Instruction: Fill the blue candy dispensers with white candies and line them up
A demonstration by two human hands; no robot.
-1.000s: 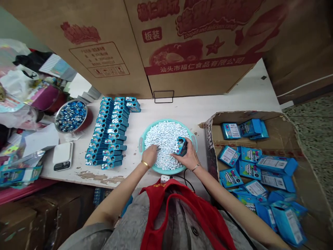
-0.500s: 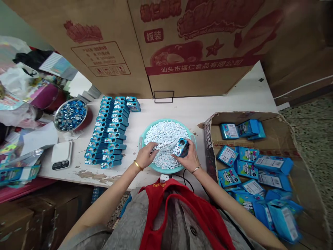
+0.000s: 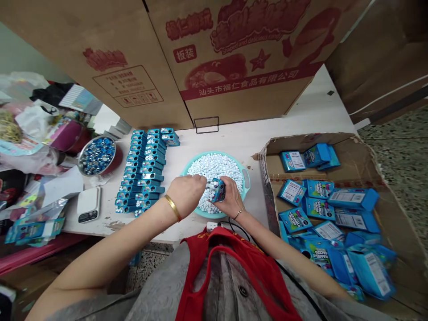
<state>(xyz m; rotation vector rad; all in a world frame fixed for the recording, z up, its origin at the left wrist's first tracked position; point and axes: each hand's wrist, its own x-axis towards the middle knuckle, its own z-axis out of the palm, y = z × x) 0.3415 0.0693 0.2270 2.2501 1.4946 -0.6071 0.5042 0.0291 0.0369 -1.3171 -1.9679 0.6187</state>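
Observation:
Above the aqua basin [image 3: 246, 178] of small white candies [image 3: 217, 165], my right hand [image 3: 231, 198] grips a small blue candy box [image 3: 220, 191], tilted toward the left. My left hand [image 3: 187, 191] is closed on what looks like a small spoon [image 3: 209, 184], mostly hidden by the fingers. White candies show at the spoon's end, right against the box's opening. To the left, rows of similar blue boxes [image 3: 150, 176] stand on the table, several with white candies at their round holes.
An open carton [image 3: 267, 187] on the right holds many blue boxes [image 3: 319, 207]. On the left are a metal bowl [image 3: 115, 162] of blue-and-silver pieces and a white scale [image 3: 88, 203]. Large cartons [image 3: 234, 102] back the table [image 3: 240, 133], with a wire stand [image 3: 206, 125] before them.
My left hand has risen from the candies and turned over, bringing the spoon to the box. My right hand has shifted left with the box. The view has tilted slightly.

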